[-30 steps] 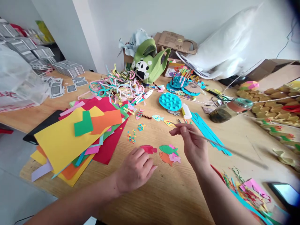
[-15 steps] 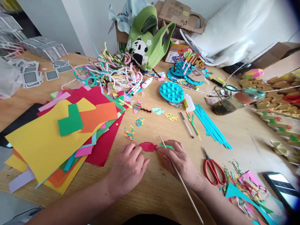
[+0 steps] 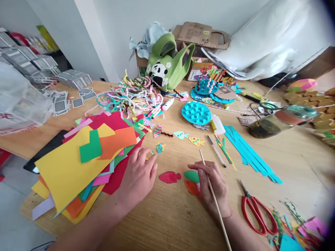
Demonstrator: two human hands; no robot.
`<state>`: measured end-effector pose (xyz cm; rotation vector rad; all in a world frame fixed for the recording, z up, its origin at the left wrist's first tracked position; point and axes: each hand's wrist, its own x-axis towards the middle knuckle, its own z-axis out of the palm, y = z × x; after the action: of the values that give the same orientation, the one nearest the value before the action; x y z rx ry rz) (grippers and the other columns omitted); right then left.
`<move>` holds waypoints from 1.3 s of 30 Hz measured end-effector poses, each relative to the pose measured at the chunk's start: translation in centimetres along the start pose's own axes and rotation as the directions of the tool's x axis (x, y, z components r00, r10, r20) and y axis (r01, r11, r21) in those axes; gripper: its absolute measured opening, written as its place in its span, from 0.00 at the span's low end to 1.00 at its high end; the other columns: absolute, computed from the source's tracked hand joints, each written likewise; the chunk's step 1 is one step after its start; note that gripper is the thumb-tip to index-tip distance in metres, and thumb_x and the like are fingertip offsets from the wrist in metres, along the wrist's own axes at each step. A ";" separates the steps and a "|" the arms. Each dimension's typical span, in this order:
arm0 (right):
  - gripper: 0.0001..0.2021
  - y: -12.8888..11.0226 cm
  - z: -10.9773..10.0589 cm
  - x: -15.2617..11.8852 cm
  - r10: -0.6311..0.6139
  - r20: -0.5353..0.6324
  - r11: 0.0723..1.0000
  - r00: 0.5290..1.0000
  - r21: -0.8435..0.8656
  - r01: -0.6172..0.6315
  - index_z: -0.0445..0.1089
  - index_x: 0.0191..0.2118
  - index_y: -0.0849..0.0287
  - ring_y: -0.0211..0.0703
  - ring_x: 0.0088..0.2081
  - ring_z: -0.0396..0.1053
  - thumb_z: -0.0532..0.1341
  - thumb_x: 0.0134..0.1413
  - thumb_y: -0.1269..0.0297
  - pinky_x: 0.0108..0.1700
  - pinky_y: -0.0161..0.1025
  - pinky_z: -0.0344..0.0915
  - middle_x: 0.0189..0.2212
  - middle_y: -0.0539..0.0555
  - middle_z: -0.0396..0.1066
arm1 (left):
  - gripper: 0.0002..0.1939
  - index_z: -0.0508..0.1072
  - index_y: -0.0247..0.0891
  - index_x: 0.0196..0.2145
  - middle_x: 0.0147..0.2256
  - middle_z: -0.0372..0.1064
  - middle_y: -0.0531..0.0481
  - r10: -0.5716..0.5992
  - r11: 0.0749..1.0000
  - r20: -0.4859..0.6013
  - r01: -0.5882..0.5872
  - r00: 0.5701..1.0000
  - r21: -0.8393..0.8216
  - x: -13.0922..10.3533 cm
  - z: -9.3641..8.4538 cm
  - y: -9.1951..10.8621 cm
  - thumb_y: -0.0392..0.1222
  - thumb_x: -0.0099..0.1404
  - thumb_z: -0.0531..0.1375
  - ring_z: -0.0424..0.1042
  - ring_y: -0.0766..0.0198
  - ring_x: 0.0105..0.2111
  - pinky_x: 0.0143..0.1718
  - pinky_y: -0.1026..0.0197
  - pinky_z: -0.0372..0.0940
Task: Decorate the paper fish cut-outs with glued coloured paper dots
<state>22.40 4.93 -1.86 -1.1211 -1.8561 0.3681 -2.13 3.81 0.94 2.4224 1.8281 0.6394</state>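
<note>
A thin wooden stick (image 3: 215, 200) slants through my right hand (image 3: 213, 184), whose fingers are closed around it. Under and beside that hand lie a green paper fish (image 3: 191, 176) and an orange paper fish (image 3: 191, 187), each partly covered. A red paper fish (image 3: 169, 177) rests flat between my hands, touched by neither. My left hand (image 3: 138, 170) is over small coloured paper dots (image 3: 152, 153), mostly hidden by its fingers; its thumb stands apart, and nothing shows in its grasp. Just beyond is a dot-covered paper piece (image 3: 160, 147).
Stacked coloured paper (image 3: 62, 167) covers the left side. Red-handled scissors (image 3: 258, 212) lie at right near paper scraps (image 3: 293, 230). Farther back are a glue bottle (image 3: 217, 124), blue strips (image 3: 251, 153), a pen (image 3: 216, 151), a glass jar (image 3: 282, 120) and pipe cleaners (image 3: 128, 96).
My left hand has moved left and away from the red fish, over the dots. My right hand, still holding the stick, has shifted away from the red fish's tail. The view has tilted up.
</note>
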 end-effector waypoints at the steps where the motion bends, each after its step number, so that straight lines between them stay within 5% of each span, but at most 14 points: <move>1: 0.14 0.2 0.1 -0.2 -0.005 -0.011 1.000 1.000 0.005 0.005 0.72 0.46 0.51 0.48 0.41 0.71 0.55 0.62 0.74 0.40 0.46 0.69 0.38 0.56 0.72 | 0.14 0.71 0.39 0.50 0.50 0.65 0.41 0.006 1.000 0.012 -0.006 1.000 0.030 0.6 0.0 -0.3 0.36 0.69 0.53 0.58 0.48 0.56 0.57 0.40 0.62; 11: 0.14 0.3 -0.3 0.2 -0.027 0.008 0.998 1.000 0.053 0.027 0.72 0.46 0.53 0.46 0.40 0.71 0.55 0.61 0.75 0.38 0.44 0.70 0.36 0.56 0.72 | 0.18 0.72 0.40 0.51 0.54 0.63 0.41 0.017 0.995 0.051 -0.022 0.999 0.096 2.5 3.3 0.2 0.32 0.65 0.55 0.54 0.45 0.60 0.58 0.38 0.60; 19: 0.15 0.6 -0.1 0.2 -0.031 0.005 0.996 1.000 0.078 0.031 0.71 0.47 0.54 0.46 0.40 0.69 0.55 0.60 0.77 0.38 0.43 0.70 0.35 0.56 0.72 | 0.14 0.72 0.38 0.50 0.53 0.63 0.39 -0.014 0.996 -0.001 0.014 1.000 0.089 2.7 3.5 -0.2 0.39 0.69 0.54 0.54 0.44 0.60 0.60 0.37 0.57; 31: 0.15 0.7 0.1 0.0 -0.023 0.029 0.993 0.999 0.114 0.020 0.71 0.47 0.57 0.44 0.41 0.68 0.55 0.59 0.80 0.41 0.42 0.68 0.36 0.56 0.70 | 0.16 0.72 0.40 0.52 0.60 0.63 0.47 0.161 0.985 0.080 -0.165 0.984 0.049 2.5 3.6 0.3 0.44 0.71 0.54 0.51 0.43 0.63 0.62 0.36 0.54; 39: 0.14 0.7 0.1 0.1 -0.008 0.027 0.993 1.000 0.120 0.005 0.71 0.46 0.57 0.44 0.41 0.68 0.55 0.59 0.79 0.41 0.42 0.68 0.36 0.55 0.70 | 0.17 0.71 0.34 0.53 0.55 0.70 0.45 0.166 0.986 0.014 -0.166 0.986 0.034 2.4 4.2 -0.8 0.45 0.72 0.53 0.56 0.45 0.61 0.63 0.38 0.53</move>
<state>22.69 5.41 -2.23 -1.0329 -1.8359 0.4865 -0.89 7.18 -2.38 2.6156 1.6590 0.6073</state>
